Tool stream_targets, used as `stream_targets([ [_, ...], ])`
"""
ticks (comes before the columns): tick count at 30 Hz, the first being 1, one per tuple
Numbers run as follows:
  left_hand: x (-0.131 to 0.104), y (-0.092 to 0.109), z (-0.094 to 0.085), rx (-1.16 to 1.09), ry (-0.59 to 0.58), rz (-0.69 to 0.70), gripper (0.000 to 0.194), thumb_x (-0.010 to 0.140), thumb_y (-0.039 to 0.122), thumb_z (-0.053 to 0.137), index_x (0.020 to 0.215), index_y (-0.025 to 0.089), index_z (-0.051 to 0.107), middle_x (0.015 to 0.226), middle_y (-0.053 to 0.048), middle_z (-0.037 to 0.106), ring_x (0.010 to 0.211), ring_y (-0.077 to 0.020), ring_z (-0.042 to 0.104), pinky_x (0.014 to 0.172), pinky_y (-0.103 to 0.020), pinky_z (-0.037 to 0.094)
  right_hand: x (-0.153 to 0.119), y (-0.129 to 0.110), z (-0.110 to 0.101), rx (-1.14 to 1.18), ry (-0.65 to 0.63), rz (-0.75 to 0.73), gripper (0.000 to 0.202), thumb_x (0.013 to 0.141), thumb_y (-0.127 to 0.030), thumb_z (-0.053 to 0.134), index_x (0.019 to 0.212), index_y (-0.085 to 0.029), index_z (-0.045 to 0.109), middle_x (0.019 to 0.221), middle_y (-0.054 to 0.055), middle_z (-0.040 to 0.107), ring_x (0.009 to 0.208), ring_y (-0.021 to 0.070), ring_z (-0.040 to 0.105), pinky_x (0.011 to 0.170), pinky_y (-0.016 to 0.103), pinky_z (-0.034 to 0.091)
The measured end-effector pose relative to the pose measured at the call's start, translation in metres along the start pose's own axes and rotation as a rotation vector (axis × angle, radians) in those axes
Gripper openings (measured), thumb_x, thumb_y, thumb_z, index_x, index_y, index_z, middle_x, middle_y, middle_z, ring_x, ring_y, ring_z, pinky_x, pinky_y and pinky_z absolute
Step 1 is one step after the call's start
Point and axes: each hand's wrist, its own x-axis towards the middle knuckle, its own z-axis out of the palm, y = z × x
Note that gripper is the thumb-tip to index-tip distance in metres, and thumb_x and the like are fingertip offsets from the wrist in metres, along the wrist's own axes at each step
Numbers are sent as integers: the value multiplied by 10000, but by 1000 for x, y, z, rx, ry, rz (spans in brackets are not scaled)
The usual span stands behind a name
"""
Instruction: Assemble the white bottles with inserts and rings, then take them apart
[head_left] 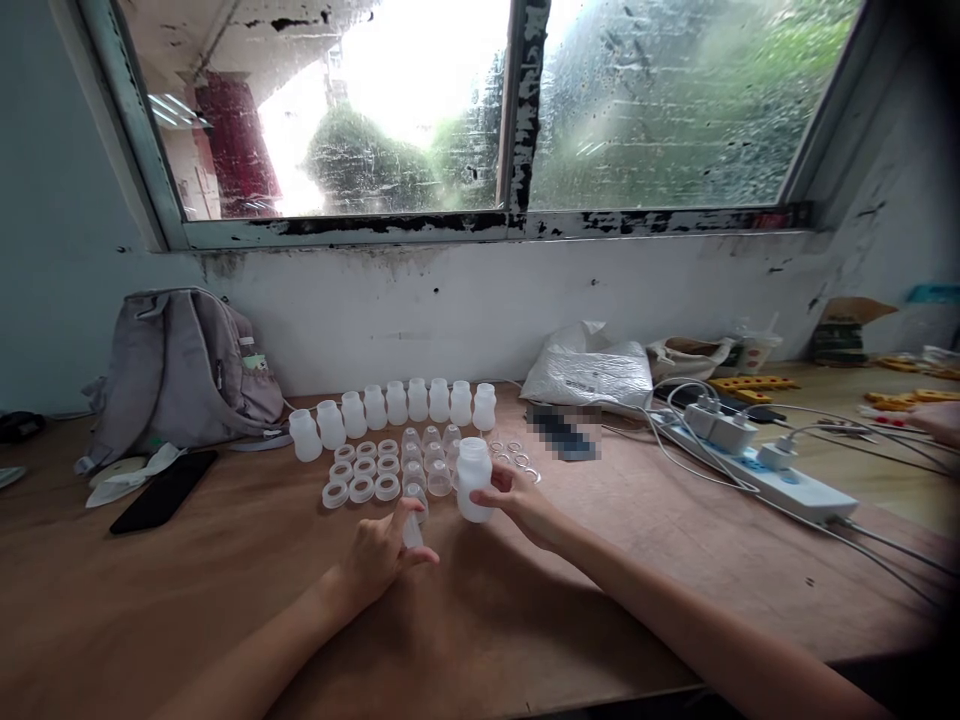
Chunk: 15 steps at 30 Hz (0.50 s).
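Observation:
My right hand [514, 500] grips a frosted white baby bottle [473, 470] from its right side; the bottle is upright and has no lid on its neck. To its left, my left hand [382, 550] holds a small translucent plastic piece [412, 530] between thumb and fingers; its exact shape is partly hidden. Just beyond the hands stand rows of clear dome-shaped caps [412, 449]. Translucent collar rings [361, 489] lie in rows to their left. Thin small rings [520, 460] lie to the right, behind my right hand.
Several open frosted bottles [375, 408] form a curved row along the wall. At left are a grey backpack [176, 370] and a black phone [163, 492]. A silvery bag [592, 370], a power strip [795, 485] and loose cables occupy the right. Another person's hand [937, 422] shows at the far right.

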Motion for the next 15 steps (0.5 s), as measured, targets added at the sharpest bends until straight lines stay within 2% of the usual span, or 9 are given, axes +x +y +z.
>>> stream_targets([
  [4,0,0,0,-29,13,12,585,728,651,300,935,125,449,406,55,488,368,-128,525,387,-191,356,13,3,-16,-130,225,-123,452,595,-271,688,999,-207,493,928,25,572,853,192,528,733,324,425],
  [7,-2,3,-5,-90,21,-20,470,769,567,387,968,142,419,454,59,508,373,-118,519,408,-195,369,36,3,-45,-225,452,-184,485,544,-283,708,963,-191,481,900,23,560,809,187,526,697,317,428],
  [9,-3,6,-9,-144,28,-39,375,812,466,399,1018,152,377,577,28,563,388,-104,515,438,-205,389,57,2,-70,-277,583,-230,524,511,-294,717,958,-189,464,875,17,554,791,184,522,678,312,429],
  [12,-4,10,-13,-157,39,-2,343,834,337,376,1121,161,305,825,-60,582,449,-98,522,496,-233,413,87,3,-106,-426,629,-209,451,518,-340,705,881,-178,491,783,6,550,733,178,517,633,292,417],
  [15,-4,12,-13,-131,22,35,420,815,244,358,1213,159,256,916,-105,545,531,-123,535,511,-243,407,108,14,-130,-550,639,-133,428,534,-402,680,852,-174,507,780,23,565,721,188,521,601,284,408],
])
